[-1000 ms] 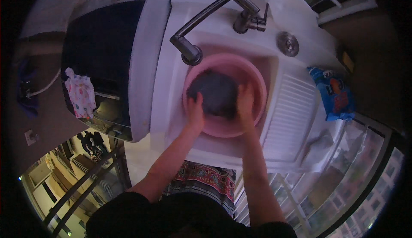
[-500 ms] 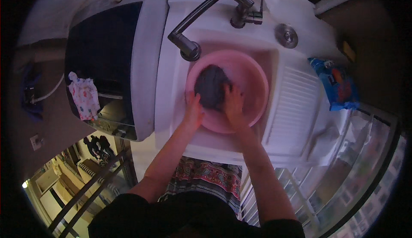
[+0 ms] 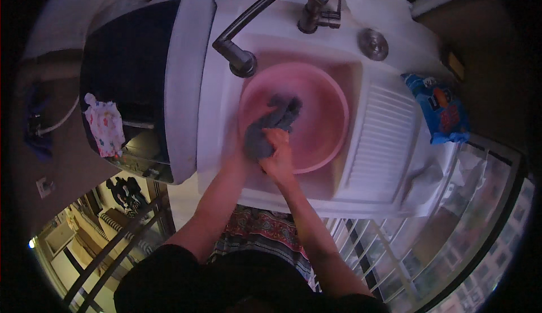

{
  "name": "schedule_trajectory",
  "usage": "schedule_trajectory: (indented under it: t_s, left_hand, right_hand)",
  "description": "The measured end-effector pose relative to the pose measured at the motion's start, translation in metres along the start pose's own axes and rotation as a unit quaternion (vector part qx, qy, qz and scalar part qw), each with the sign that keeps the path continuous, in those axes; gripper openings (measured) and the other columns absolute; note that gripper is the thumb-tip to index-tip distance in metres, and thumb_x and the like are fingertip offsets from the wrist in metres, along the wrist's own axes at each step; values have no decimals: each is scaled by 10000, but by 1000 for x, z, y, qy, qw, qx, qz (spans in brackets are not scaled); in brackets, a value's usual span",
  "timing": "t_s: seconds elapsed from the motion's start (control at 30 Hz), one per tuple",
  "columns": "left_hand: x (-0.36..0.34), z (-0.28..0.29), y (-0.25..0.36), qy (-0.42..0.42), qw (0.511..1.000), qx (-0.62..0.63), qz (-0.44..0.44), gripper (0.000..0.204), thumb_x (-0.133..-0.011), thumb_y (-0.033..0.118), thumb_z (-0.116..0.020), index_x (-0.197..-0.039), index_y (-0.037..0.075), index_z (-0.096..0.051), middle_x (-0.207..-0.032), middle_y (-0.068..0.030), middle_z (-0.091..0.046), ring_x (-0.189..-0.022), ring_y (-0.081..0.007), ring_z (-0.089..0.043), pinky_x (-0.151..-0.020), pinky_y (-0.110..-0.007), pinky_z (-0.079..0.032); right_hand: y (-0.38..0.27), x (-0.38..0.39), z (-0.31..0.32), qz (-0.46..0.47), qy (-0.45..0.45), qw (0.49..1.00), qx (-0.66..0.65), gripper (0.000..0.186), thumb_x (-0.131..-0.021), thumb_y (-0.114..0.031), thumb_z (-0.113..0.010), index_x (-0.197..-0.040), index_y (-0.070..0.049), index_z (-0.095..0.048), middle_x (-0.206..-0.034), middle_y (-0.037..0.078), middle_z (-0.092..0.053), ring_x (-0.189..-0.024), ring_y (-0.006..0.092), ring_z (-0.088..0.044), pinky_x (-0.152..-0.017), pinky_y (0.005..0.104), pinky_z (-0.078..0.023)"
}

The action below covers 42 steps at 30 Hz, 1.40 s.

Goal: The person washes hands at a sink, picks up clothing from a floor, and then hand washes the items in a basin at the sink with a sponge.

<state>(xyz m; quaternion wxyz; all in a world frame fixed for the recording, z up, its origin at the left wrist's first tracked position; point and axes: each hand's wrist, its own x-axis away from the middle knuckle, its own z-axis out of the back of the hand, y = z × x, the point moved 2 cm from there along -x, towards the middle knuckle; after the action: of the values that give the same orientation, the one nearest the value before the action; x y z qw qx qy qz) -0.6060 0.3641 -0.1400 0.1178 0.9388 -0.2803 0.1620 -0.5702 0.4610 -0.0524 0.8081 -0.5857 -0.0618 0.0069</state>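
A dark grey wet cloth (image 3: pixel 259 138) is bunched toward the left of a pink basin (image 3: pixel 334 104), which stands in the white sink (image 3: pixel 217 127). My right hand (image 3: pixel 276 154) is closed on the cloth's lower right part. My left hand (image 3: pixel 261 111) grips it from the left, partly hidden behind the fabric. A bent dark metal faucet (image 3: pixel 243 25) arches over the back left of the basin.
A washing machine (image 3: pixel 127 50) with a floral cloth (image 3: pixel 104 125) stands at left. A ribbed drainboard (image 3: pixel 378 135), blue package (image 3: pixel 435 107) and round metal drain piece (image 3: pixel 372 44) are to the right. A railed window (image 3: pixel 474 217) lies at lower right.
My right hand has moved left and toward me, now gripping the cloth near my left hand. The cloth has changed from a rounded mass to a longer bunched shape, exposing more of the basin.
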Motion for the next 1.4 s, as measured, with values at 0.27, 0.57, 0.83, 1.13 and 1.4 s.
schedule_trajectory:
  t_s: [0.27,0.57,0.83,1.13,1.4]
  left_hand:
    - [5,-19,-22,-111,990,-20,-86,291,-871,247,-445,-1083,55,-499,-1055,-73,-533,-963,-161,-526,-834,-307,-431]
    - [19,-5,-6,338,920,-189,-58,466,-837,247,-494,-1260,88,-381,-1231,-35,-430,-1135,-162,-406,-939,-320,-320]
    - [47,-7,0,336,877,-338,-62,690,-812,439,-524,-1372,252,-166,-1365,-23,-258,-1209,-234,-280,-881,-539,-302]
    - [25,-30,2,335,939,-40,65,544,-821,492,-492,-1239,157,-398,-1200,-61,-446,-1006,-234,-503,-865,-470,-400]
    - [24,-87,-57,235,969,70,-33,419,-891,383,-408,-1204,106,-430,-1217,-90,-452,-1094,-233,-469,-923,-460,-381]
  right_hand:
    - [35,-40,-8,-30,83,990,113,251,-557,-72,-556,-798,-2,-572,-774,198,-563,-767,377,-535,-690,429,-414]
    - [139,-69,62,-118,56,980,148,437,-665,-113,-567,-1093,-34,-523,-1010,227,-551,-963,327,-547,-849,392,-422]
    - [121,-49,25,15,-94,890,445,570,-716,-71,-472,-1269,-38,-337,-1154,224,-467,-1030,347,-487,-831,379,-425]
    - [81,-18,62,-315,-101,916,-228,473,-656,-71,-499,-1121,13,-509,-1026,179,-561,-931,247,-543,-782,320,-446]
    - [16,-12,74,-204,81,767,-602,551,-798,-404,-548,-1229,-86,-420,-1200,117,-466,-1104,256,-456,-904,388,-401]
